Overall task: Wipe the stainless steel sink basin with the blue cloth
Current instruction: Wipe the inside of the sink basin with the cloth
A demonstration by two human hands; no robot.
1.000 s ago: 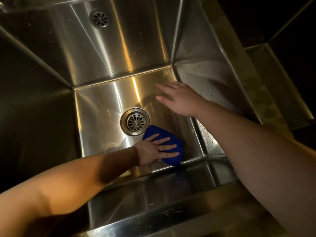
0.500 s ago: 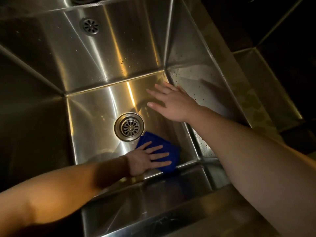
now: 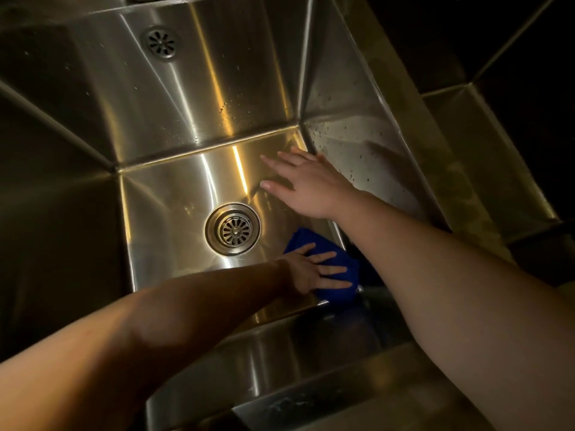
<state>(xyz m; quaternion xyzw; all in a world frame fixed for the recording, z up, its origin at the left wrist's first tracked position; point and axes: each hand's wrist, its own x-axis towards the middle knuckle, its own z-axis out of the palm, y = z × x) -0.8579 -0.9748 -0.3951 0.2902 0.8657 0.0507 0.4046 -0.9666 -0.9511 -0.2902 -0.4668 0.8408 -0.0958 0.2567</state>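
While the left hand (image 3: 314,269) presses the blue cloth (image 3: 337,292) under its spread grip on the sink basin (image 3: 174,213) floor, right hand (image 3: 308,185) open beyond, wiping seems underway, next needing a sweep toward the drain (image 3: 232,228).

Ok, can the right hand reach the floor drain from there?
Probably yes: the right hand is open just beside the floor drain, bare steel between them; the left hand presses the blue cloth off to the side.
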